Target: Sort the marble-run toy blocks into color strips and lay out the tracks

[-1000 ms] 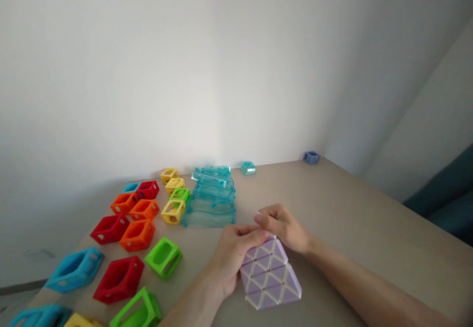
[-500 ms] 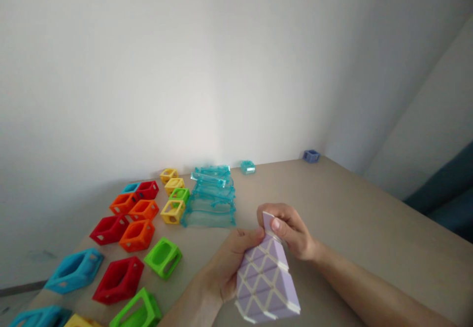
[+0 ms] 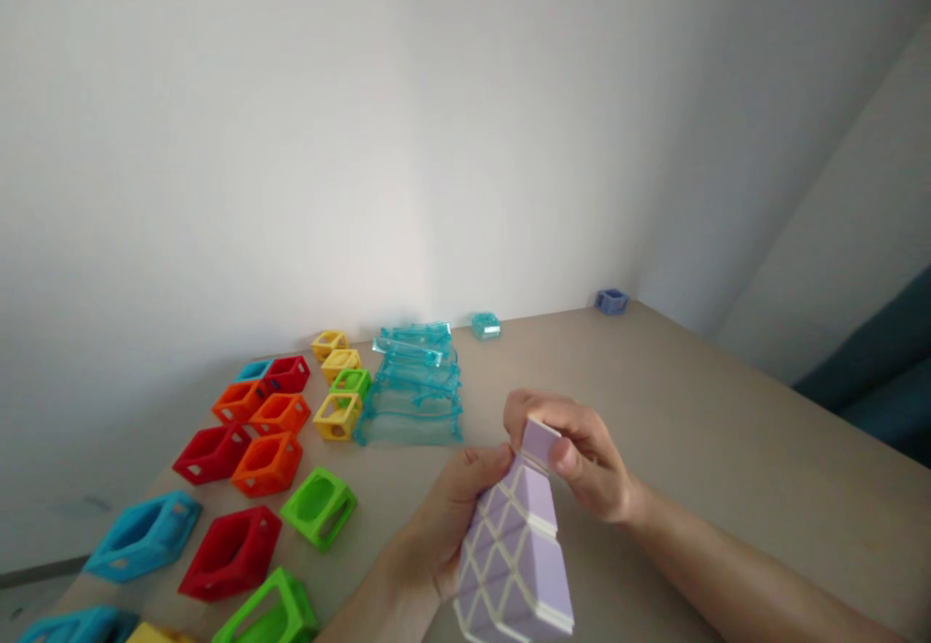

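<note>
A lilac and cream twisty snake puzzle (image 3: pixel 513 551), folded into a tapering block of triangular wedges, is held between my hands over the table. My left hand (image 3: pixel 447 507) is closed around its left side, with the thumb near the upper end. At that far end, my right hand (image 3: pixel 586 449) pinches a single end wedge between thumb and fingers. This wedge stands out from the block at an angle. Part of the puzzle's left side and underside is hidden by my left hand.
Coloured hollow cubes, including a red one (image 3: pixel 231 551) and a green one (image 3: pixel 320 507), are spread over the left of the table. Clear teal pieces (image 3: pixel 413 401) lie in the middle. A small teal piece (image 3: pixel 486 325) and a blue cube (image 3: pixel 612 302) sit near the wall.
The end wedge has turned to the right under my right hand and shows a broader face. The block has tilted and shifted slightly down and left.
</note>
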The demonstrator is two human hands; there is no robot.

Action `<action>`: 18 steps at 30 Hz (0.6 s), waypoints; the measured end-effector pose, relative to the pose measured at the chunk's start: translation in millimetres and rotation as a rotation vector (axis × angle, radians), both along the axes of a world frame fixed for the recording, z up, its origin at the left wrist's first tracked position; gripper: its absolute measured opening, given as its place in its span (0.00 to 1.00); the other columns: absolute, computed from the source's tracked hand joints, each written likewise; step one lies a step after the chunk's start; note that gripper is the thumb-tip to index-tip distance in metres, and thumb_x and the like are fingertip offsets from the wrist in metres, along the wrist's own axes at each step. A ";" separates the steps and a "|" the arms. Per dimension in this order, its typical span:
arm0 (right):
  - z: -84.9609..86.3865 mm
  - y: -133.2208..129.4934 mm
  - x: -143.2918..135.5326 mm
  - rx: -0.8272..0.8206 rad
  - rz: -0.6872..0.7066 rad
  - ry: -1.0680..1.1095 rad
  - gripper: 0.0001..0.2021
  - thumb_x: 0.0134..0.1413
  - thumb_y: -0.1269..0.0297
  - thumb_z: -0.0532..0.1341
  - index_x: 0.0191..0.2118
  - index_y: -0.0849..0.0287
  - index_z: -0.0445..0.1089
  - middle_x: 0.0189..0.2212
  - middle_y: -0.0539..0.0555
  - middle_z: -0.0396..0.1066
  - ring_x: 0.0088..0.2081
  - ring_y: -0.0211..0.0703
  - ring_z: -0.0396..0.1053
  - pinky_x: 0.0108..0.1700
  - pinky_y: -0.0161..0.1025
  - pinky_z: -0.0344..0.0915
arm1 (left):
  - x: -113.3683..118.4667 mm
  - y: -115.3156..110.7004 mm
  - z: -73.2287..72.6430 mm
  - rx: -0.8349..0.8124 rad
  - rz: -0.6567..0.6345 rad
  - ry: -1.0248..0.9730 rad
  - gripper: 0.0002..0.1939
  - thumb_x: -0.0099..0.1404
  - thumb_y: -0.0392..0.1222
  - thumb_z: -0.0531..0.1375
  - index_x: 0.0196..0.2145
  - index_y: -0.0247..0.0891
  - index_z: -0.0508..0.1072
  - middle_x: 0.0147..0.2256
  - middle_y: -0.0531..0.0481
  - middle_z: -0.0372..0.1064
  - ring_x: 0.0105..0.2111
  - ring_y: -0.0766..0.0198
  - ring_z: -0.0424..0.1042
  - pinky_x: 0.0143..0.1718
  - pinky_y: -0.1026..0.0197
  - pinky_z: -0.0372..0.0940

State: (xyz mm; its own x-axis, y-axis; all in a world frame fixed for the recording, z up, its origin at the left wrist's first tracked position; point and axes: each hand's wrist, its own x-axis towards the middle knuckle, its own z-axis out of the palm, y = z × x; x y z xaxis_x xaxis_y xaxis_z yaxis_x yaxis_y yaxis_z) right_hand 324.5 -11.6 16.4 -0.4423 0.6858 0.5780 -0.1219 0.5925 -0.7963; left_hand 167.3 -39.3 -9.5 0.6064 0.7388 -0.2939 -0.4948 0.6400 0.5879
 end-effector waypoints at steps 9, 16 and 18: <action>-8.4 18.5 -0.4 -0.242 -0.303 -0.182 0.19 0.55 0.46 0.60 0.30 0.59 0.66 0.23 0.48 0.59 0.24 0.37 0.55 0.25 0.34 0.51 | 9.2 15.2 -7.9 0.367 0.508 0.340 0.15 0.50 0.45 0.71 0.34 0.33 0.79 0.27 0.48 0.75 0.27 0.65 0.70 0.29 0.66 0.61; -14.4 23.3 3.4 -0.460 -0.099 -0.190 0.23 0.56 0.46 0.57 0.20 0.58 0.56 0.17 0.44 0.49 0.20 0.32 0.46 0.21 0.33 0.44 | 6.7 14.5 -9.5 0.353 0.507 0.368 0.16 0.49 0.47 0.71 0.33 0.33 0.80 0.25 0.48 0.75 0.24 0.66 0.69 0.27 0.65 0.60; -17.5 24.0 4.6 -0.483 -0.016 -0.094 0.23 0.54 0.47 0.58 0.19 0.58 0.55 0.16 0.44 0.48 0.19 0.32 0.46 0.21 0.33 0.44 | 7.5 12.2 -6.9 0.324 0.476 0.312 0.17 0.48 0.47 0.71 0.32 0.32 0.80 0.25 0.48 0.74 0.23 0.67 0.68 0.26 0.65 0.60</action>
